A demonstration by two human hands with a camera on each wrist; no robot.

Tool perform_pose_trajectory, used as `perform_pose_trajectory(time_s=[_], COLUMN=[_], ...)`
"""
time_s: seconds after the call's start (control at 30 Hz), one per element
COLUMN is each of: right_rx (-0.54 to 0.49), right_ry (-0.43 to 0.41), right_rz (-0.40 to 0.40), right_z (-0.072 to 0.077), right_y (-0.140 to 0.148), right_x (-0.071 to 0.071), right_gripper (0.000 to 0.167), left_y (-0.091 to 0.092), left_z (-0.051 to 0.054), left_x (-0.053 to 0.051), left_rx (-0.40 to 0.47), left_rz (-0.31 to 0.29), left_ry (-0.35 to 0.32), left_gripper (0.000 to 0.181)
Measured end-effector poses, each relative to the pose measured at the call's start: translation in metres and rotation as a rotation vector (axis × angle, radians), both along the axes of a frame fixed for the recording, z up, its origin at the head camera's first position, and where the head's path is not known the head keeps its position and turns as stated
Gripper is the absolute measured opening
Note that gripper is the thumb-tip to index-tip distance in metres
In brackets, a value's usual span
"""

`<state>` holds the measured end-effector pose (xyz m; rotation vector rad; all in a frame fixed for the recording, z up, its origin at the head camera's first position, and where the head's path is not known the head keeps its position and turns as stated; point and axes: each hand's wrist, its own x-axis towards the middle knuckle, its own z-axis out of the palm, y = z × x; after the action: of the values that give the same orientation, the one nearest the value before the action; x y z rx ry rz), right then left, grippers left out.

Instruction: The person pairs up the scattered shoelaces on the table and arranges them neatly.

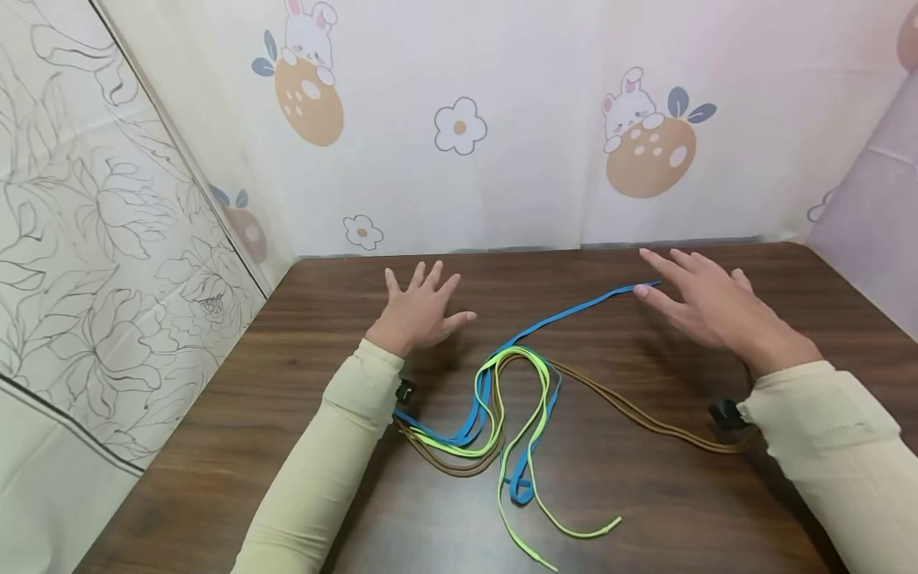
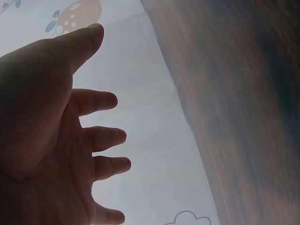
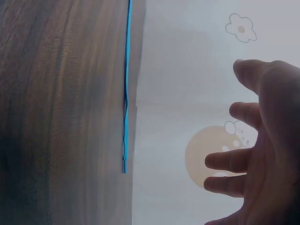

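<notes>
Three shoelaces lie loosely looped together on the table: a blue shoelace, a yellow-green shoelace and a brown shoelace. My left hand is spread above the table, left of the laces, touching none of them. Above the right side hovers my right hand, fingers extended, its thumb near the tip of the blue lace in the head view. The right wrist view shows that blue lace end lying apart from the fingers. Both palms hold nothing. Part of the laces is hidden behind my left forearm.
The dark wooden table meets a curtain with rabbits and flowers at its back edge. On the left hangs a white sheet with line-drawn flowers. A small black device sits at my right wrist.
</notes>
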<state>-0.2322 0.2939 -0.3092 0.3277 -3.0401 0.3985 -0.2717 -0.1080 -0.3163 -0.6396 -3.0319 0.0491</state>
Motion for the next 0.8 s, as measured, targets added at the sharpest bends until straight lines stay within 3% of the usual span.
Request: perform_pose_trajectory(time_s=[0.47,0.6,0.8], right_rx=[0.005,0.009,0.001], right_ry=[0.014,0.016,0.007], right_rz=[0.02,0.023,0.019], right_z=[-0.003,-0.003,-0.002], right_y=[-0.002,-0.002,-0.003], right_x=[0.002,0.001,0.001], right_gripper=[0.074,0.074,0.075], left_y=[0.012,0.019,0.027], left_z=[-0.006,-0.007,-0.009], left_x=[0.005,0.007,0.012], left_rx=[-0.012,0.005,0.016], left_rz=[-0.116,-0.16,-0.188], left_ry=[0.047,0.012,-0.105], left_gripper=[0.056,0.044,0.03])
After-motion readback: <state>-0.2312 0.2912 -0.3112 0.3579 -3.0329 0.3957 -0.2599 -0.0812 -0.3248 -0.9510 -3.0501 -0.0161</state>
